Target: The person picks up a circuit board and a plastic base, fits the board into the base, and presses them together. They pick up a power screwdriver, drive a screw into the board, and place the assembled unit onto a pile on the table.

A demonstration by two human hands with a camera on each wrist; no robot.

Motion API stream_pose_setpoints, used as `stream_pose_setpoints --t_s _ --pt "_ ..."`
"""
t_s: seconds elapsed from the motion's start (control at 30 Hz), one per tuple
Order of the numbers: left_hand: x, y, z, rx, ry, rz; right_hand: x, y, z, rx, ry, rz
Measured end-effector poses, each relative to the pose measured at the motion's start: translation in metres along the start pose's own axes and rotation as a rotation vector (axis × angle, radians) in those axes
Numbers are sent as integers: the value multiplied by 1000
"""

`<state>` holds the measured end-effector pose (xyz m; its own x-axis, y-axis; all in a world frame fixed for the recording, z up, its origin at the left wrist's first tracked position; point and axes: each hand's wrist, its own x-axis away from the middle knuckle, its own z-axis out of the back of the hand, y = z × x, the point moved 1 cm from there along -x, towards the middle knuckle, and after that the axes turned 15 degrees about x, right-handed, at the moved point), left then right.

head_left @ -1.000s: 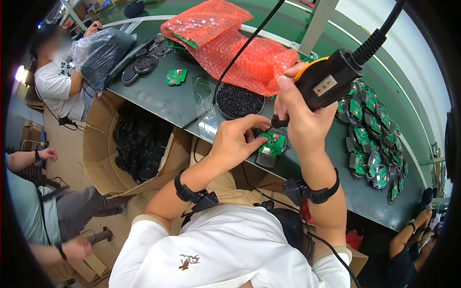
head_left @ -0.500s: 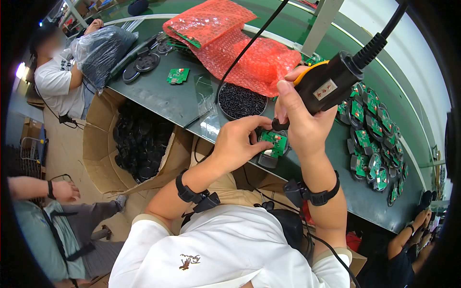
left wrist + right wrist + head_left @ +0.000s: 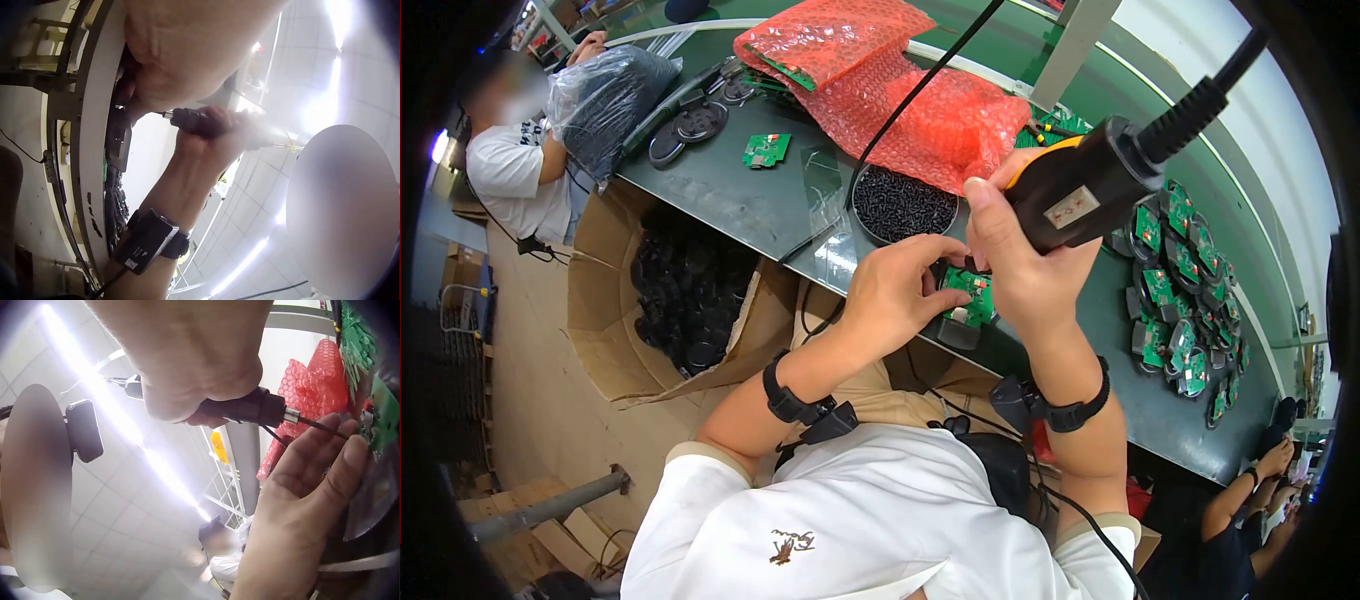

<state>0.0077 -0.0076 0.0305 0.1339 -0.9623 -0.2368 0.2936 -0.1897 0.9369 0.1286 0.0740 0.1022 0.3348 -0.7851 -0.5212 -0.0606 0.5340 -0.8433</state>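
Note:
My right hand (image 3: 1035, 255) grips a black electric screwdriver (image 3: 1090, 185), its thumb along the body. In the right wrist view the thin bit (image 3: 319, 426) reaches down to the fingertips of my left hand (image 3: 895, 290). That hand holds a green circuit board (image 3: 972, 298) seated on a dark round housing (image 3: 957, 335) by the table's near edge. Its thumb lies over the board's left side and its fingers curl at the far edge. The point where the bit meets the board is hidden behind the fingers.
A round dish of small black screws (image 3: 905, 205) stands just beyond the hands, beside red bubble wrap (image 3: 940, 120). Assembled housings with boards (image 3: 1175, 290) lie heaped at right. A loose board (image 3: 766, 150) lies at left, above a cardboard box (image 3: 610, 330) of black parts.
The screwdriver's tip has shifted slightly left, in behind the left fingers, and its body has tilted a little. The left hand stays on the board. A person at lower left has gone from view.

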Motion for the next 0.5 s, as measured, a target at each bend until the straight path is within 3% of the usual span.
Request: stream_pose_setpoints --t_s 0.3,0.5 --pt "1 -2 0 -6 19 -31 6 -3 -6 -39 -11 51" --pt "2 -2 -2 47 23 -3 -8 -5 6 -62 -19 -123"
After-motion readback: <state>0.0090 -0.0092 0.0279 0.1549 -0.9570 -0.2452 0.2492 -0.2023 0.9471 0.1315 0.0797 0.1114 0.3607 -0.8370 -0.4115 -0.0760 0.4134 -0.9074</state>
